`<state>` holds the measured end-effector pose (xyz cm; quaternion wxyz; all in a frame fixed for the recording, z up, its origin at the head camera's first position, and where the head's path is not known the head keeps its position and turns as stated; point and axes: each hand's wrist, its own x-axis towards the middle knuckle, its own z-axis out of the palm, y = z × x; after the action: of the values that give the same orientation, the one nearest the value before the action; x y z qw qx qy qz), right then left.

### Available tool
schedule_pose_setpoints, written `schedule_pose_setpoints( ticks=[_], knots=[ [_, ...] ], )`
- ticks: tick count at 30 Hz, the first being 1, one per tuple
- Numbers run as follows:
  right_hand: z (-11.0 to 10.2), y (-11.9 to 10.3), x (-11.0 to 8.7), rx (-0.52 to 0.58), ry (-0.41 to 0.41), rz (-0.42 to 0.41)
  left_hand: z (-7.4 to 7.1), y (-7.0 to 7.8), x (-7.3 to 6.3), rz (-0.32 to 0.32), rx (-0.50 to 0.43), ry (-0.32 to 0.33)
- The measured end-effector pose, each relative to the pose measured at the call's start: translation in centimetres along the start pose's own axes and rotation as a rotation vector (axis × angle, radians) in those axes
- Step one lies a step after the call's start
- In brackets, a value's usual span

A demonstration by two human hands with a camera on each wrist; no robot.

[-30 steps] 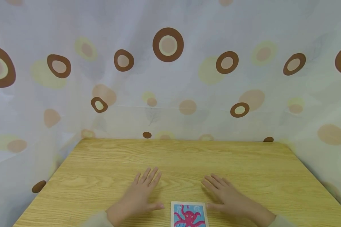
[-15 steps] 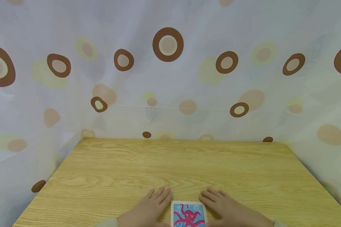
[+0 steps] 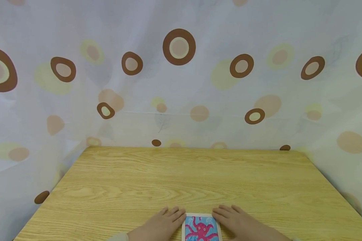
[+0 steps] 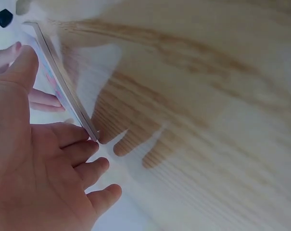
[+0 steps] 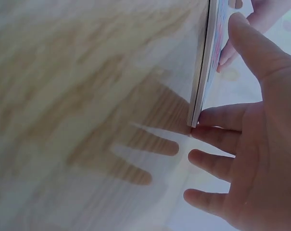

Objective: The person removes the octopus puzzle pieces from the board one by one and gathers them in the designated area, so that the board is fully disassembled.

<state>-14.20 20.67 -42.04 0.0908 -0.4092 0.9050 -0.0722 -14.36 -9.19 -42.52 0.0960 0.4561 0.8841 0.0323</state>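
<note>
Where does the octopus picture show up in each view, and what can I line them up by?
Head: octopus picture at bottom edge, right of centre, between left hand and right hand.
Left wrist: octopus picture at upper left, nearly edge-on, slanting down rightward.
Right wrist: octopus picture at top, right of centre, nearly edge-on.
Shared landmark: wooden tabletop.

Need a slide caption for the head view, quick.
A person's left grip and right grip flank the far corners of an octopus picture on a wood-grain table, circle-patterned backdrop behind.
</note>
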Motion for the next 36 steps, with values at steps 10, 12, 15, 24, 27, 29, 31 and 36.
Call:
schedule_pose_setpoints(
  ticks=[10, 12, 15, 24, 27, 29, 31, 36],
  knots=[
    [0.3, 0.1, 0.6, -0.103, 0.093, -0.018, 0.1, -0.2, 0.7, -0.019, 0.089, 0.034],
    [0.1, 0.3, 0.9, -0.055, 0.078, 0.009, 0.0, -0.4, 1.1, -0.045, 0.065, 0.04],
    [-0.4, 1.0, 1.5, 0.015, 0.049, 0.045, -0.2, -0.7, 1.7, -0.104, -0.006, 0.035],
    [-1.6, 4.1, 3.9, 0.098, 0.043, 0.101, -0.8, -3.1, 4.5, -0.239, -0.064, 0.015],
    [-2.0, 4.9, 4.5, 0.12, 0.035, 0.118, -1.0, -3.8, 5.4, -0.261, -0.063, 0.013],
    [-2.1, 5.5, 4.9, 0.127, 0.028, 0.133, -1.2, -4.2, 5.8, -0.279, -0.061, 0.01],
    [-2.3, 6.0, 5.4, 0.128, 0.023, 0.146, -1.3, -4.7, 6.3, -0.298, -0.071, 0.007],
    [-2.9, 6.5, 6.1, 0.131, 0.012, 0.183, -1.6, -5.6, 7.0, -0.329, -0.114, 0.01]
  ],
)
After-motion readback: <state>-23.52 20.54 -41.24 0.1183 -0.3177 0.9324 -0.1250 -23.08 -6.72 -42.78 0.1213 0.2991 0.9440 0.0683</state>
